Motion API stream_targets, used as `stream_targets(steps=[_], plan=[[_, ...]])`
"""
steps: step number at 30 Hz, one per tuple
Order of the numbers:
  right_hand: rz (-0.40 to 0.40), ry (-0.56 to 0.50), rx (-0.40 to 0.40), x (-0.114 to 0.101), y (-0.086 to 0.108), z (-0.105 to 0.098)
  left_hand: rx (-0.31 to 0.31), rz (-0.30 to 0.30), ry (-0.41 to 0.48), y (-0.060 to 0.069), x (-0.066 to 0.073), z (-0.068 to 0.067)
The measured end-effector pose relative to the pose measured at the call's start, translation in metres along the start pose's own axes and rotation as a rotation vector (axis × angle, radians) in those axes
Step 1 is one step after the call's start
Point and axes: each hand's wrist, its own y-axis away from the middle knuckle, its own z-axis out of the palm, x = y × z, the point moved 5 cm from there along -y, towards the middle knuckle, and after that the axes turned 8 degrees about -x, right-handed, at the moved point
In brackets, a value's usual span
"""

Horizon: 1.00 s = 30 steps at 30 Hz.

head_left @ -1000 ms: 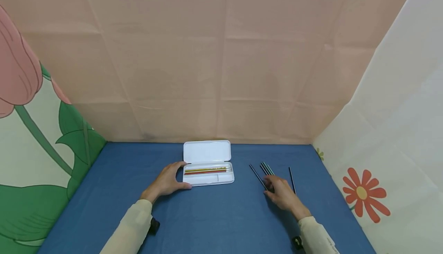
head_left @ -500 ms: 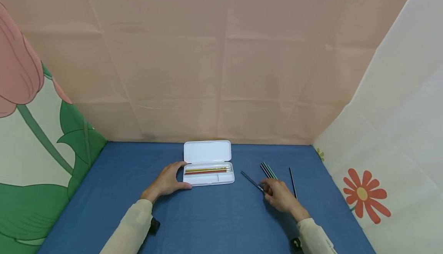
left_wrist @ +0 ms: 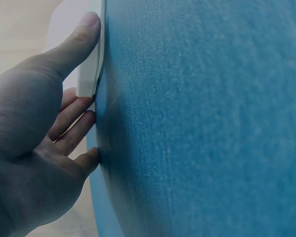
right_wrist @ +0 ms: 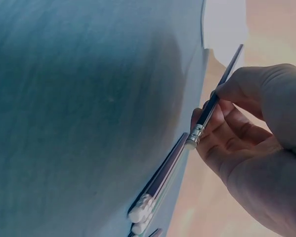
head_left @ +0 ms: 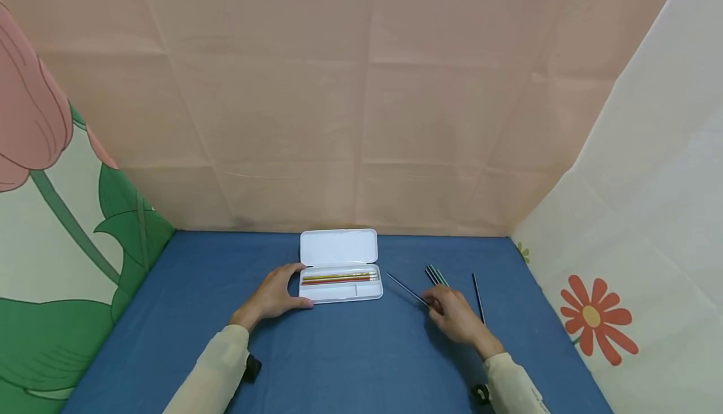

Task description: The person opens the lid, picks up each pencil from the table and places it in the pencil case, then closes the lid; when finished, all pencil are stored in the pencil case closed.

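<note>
An open white pencil case (head_left: 327, 295) lies on the blue cloth, its lid (head_left: 339, 248) folded back. Several yellow and red pencils (head_left: 336, 278) are inside it. My left hand (head_left: 273, 291) holds the case's left end, thumb along the front edge and fingers toward the back. My right hand (head_left: 456, 317) pinches a dark pencil (right_wrist: 209, 108) between thumb and fingers. Its eraser end faces the right wrist camera, and its other end points toward the case, slightly apart from it. Under and behind that hand, several dark green pencils (head_left: 437, 275) lie on the cloth, partly hidden.
To the right of my right hand lies a single dark pencil (head_left: 477, 298). A beige backdrop (head_left: 361, 119) rises behind the table, with a flower-printed white sheet (head_left: 638, 213) on the right and a leaf-printed sheet (head_left: 56, 244) on the left.
The dark pencil in my right hand has swung leftward, its far end now nearer the case. That hand has shifted slightly left. My left hand and the case have stayed put.
</note>
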Motion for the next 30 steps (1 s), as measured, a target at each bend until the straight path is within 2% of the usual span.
stream_targets(steps=[12, 22, 30], plan=[[-0.05, 0.021, 0.013, -0.02, -0.017, 0.0, -0.001, 0.001, -0.005, -0.001, 0.001, 0.0], [-0.191, 0.112, 0.071, -0.045, -0.042, 0.004, 0.005, -0.005, 0.006, 0.001, -0.002, 0.001], [-0.195, 0.112, 0.031, -0.06, -0.063, 0.012, 0.003, -0.006, 0.011, 0.0, -0.001, 0.0]])
